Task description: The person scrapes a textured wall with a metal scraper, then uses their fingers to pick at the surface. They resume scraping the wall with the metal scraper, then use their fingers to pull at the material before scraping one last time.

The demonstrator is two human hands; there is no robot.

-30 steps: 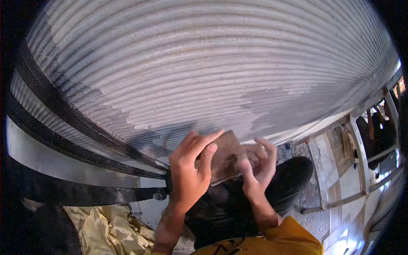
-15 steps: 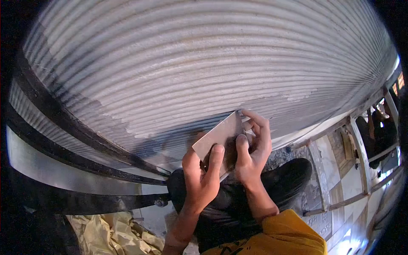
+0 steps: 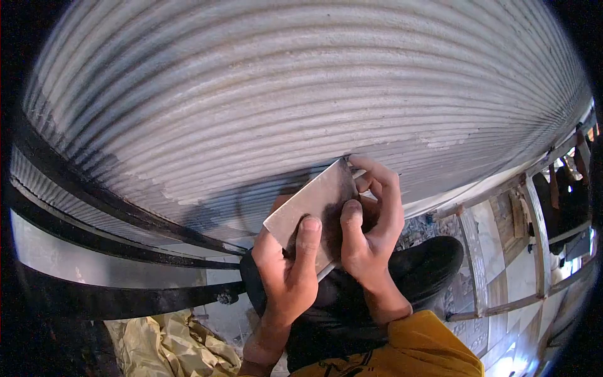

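Note:
Both my hands hold a flat, rectangular grey-brown sheet (image 3: 314,201) with dark smudges on its face. My left hand (image 3: 286,270) grips its lower left side, thumb on the face and fingers hidden behind. At the right side, my right hand (image 3: 374,235) presses its thumb on the sheet, with its fingers curled around the edge; the index fingertip is near the top corner. The sheet is tilted and overlaps the lower part of a large ridged grey-white panel (image 3: 301,94). A darker blue-grey patch of ridges shows just left of the sheet.
Dark curved bars (image 3: 132,298) run along the left below the panel. Crumpled tan sheeting (image 3: 169,345) lies at the lower left. My dark-trousered knee (image 3: 433,261) is beneath my hands. A ladder-like frame (image 3: 537,232) stands on the tiled floor at right.
The sheet and my left hand have shifted a little to the left, while my right hand stays nearly in place. The view of the panel has moved slightly closer.

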